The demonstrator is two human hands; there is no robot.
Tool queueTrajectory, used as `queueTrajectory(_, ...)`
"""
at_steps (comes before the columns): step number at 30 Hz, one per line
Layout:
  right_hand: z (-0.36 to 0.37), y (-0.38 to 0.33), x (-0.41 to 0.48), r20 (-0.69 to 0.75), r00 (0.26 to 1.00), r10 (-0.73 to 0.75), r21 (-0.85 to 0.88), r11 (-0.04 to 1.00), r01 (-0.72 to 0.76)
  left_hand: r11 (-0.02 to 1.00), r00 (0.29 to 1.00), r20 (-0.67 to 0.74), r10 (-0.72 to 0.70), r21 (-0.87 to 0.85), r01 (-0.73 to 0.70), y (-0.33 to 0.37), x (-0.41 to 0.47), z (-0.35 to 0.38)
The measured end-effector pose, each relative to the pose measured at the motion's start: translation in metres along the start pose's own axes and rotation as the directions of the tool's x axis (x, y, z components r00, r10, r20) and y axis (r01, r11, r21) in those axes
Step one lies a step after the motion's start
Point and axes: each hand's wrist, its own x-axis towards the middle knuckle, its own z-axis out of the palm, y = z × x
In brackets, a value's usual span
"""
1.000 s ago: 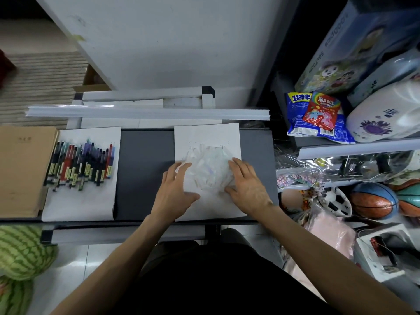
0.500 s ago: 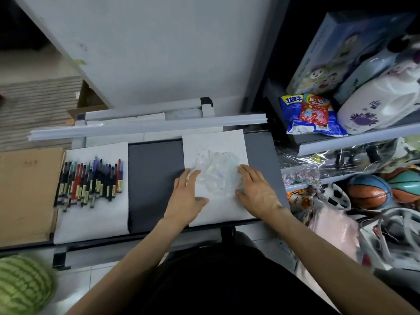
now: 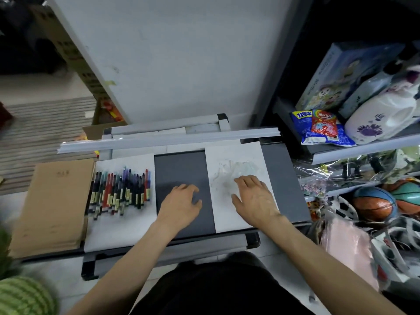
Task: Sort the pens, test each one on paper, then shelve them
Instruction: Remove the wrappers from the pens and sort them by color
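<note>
Near edge: a person's dark-clad lap sits below the grey desk top, and both bare forearms reach over its front rim; a striped watermelon lies off the desk top's near-left corner. On the desk top, centre: the left hand is palm down over the bare grey strip between two white sheets, fingers loosely curled and holding nothing; whether it touches the surface cannot be told. Right half of the desk top: the right hand lies palm down on the right sheet, fingers relaxed and slightly apart, gripping nothing; its fingertips reach the near edge of a crumpled clear wrapper that lies on the same sheet, though motion blur hides whether they touch. Left half of the desk top: the pens lie side by side in one close row on the left sheet, pointing toward and away from the person, with red, dark and purple barrels among them; both hands are apart from them. Left end of the desk top: a brown paper pad lies just beside the left sheet. Far edge of the desk top: a long white rail lies across its width; a pale upright panel rises behind it. Right of the desk top: shelves hold snack bags, a white bottle and a basketball.
</note>
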Motion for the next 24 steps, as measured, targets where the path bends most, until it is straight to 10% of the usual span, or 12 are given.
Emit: queueTrajectory(24,0.015,-0.08,0.023,0.019,1.0,-0.005,-0.04,0.999,0.006,0.953,0.953,-0.143,-0.268,0.105,0.283,-0.102,0.028,-0.054)
